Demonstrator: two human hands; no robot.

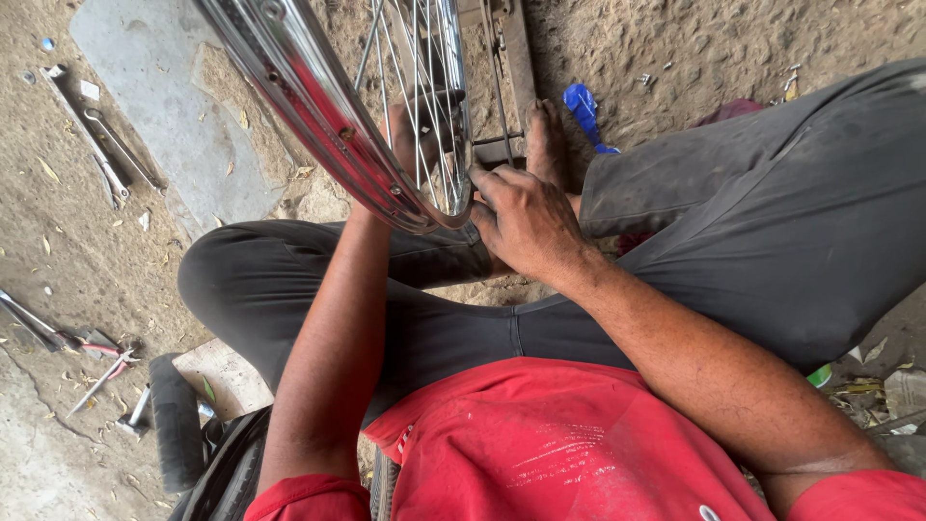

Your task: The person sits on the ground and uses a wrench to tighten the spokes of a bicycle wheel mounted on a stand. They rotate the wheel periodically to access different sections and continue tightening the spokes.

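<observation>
Head view, looking down over a red shirt and dark grey trousers (733,241): the right hand (526,222) lies knuckles up against the lower edge of the shiny chrome spoked wheel rim (318,106), fingers curled together onto the rim where it rests above the lap. The left hand (410,135) reaches behind the thin steel spokes (420,68); it is largely hidden by them, so its grip cannot be told. The rim is bright, tyreless, tilted, rising to the upper left. A bare foot (547,145) sits just beyond. Steel spanners (106,154) lie well apart on the dusty ground at left, and a blue plastic piece (584,111) lies near the foot.
</observation>
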